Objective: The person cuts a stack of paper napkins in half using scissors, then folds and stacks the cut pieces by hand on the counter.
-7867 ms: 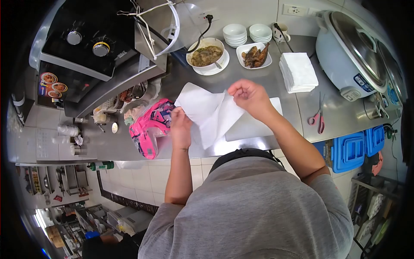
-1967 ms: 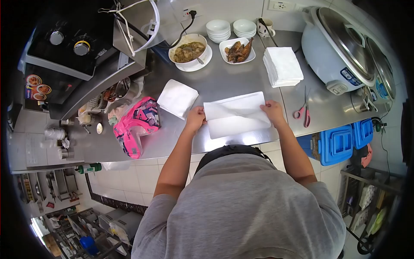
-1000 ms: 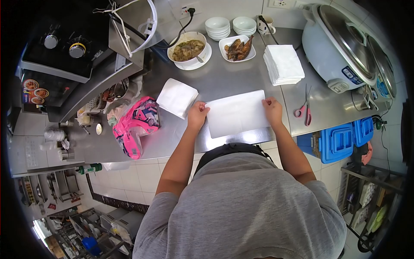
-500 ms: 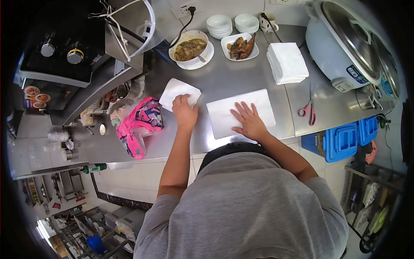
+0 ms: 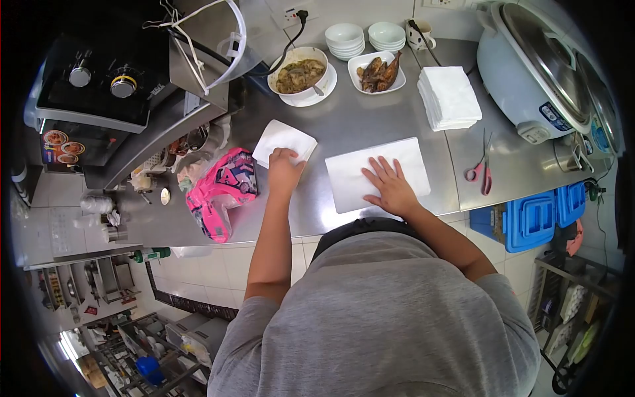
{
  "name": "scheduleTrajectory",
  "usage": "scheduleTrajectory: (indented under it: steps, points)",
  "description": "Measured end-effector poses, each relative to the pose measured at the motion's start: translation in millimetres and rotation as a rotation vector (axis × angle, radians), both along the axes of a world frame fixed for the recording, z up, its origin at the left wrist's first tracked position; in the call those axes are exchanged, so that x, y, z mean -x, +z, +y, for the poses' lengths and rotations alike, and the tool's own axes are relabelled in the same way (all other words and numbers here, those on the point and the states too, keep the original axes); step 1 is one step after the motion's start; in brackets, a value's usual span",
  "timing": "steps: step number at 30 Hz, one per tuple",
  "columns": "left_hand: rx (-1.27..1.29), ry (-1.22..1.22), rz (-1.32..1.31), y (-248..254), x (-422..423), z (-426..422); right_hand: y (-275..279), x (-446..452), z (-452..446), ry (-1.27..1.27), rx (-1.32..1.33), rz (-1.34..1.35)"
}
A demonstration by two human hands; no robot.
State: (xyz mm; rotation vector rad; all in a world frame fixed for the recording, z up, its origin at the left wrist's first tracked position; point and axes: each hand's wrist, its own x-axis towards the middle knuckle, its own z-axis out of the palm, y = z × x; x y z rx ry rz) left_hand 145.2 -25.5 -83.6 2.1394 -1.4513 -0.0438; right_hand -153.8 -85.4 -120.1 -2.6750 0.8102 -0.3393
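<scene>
My left hand [image 5: 284, 173] is at the near edge of a small stack of white paper napkins [image 5: 283, 135], its fingers curled and closed on that edge; the thumb side is partly hidden. My right hand [image 5: 391, 187] lies flat with fingers spread on a larger white paper napkin stack [image 5: 354, 177] near the counter's front edge. At the back right stands a taller pile of white napkins [image 5: 450, 97], untouched by either hand. A pink printed plastic pack [image 5: 225, 188] rests left of my left hand.
Scissors [image 5: 485, 173] lie at right on the steel counter [image 5: 317, 116]. Behind are a bowl of stew [image 5: 299, 76], a dish of fried food [image 5: 378, 71], stacked white bowls [image 5: 344, 41] and a large rice cooker [image 5: 522, 73]. A black appliance [image 5: 99, 79] stands at left.
The camera view has shifted slightly, so the counter items appear further right. My left fingers have curled in more at the small stack's edge. My right hand stays flat on the larger stack.
</scene>
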Motion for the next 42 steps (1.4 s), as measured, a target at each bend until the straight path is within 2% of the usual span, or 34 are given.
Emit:
scheduleTrajectory:
  steps: [2,5,11,14,17,18,21,24,27,30,33,36,37,40,42]
  points:
    - [-0.043,-0.019,-0.013,-9,-10,0,-1,0,0,0.000,0.003,-0.007]
    - [-0.009,-0.040,0.148,-26,-31,3,3,0,0,-0.004,0.010,0.010]
    - [0.084,-0.017,0.246,-28,-37,7,-1,0,0,-0.001,0.011,-0.006]
    - [0.074,0.160,0.443,-26,-37,7,1,0,1,-0.003,-0.003,-0.016]
    - [0.186,0.116,0.593,15,-25,16,0,-3,-2,-0.045,-0.106,-0.048]
    - [0.204,0.068,0.621,30,-22,17,9,-6,-8,-0.065,-0.143,-0.166]
    - [0.197,-0.061,0.689,79,-10,32,87,-23,-19,-0.138,-0.326,-0.499]
    - [0.112,-0.200,0.751,126,9,42,159,-35,-36,-0.019,-0.255,-0.727]
    - [0.059,-0.306,0.858,152,26,45,186,-46,-50,0.172,-0.336,-0.685]
    - [0.094,-0.343,0.910,161,32,48,186,-47,-62,0.040,-0.729,-0.753]
    - [0.183,-0.346,0.948,165,35,55,178,-32,-56,0.063,-0.441,-0.914]
    - [0.226,-0.369,0.976,165,37,59,188,-25,-19,-0.071,-0.284,-0.814]
    - [0.237,-0.378,0.988,163,38,59,180,-30,-13,-0.201,-0.197,-0.742]
    - [0.243,-0.421,1.054,161,47,57,149,-44,-26,-0.349,-0.655,-0.737]
    - [0.241,-0.439,1.070,162,51,53,151,-50,-36,-0.349,-0.826,-0.781]
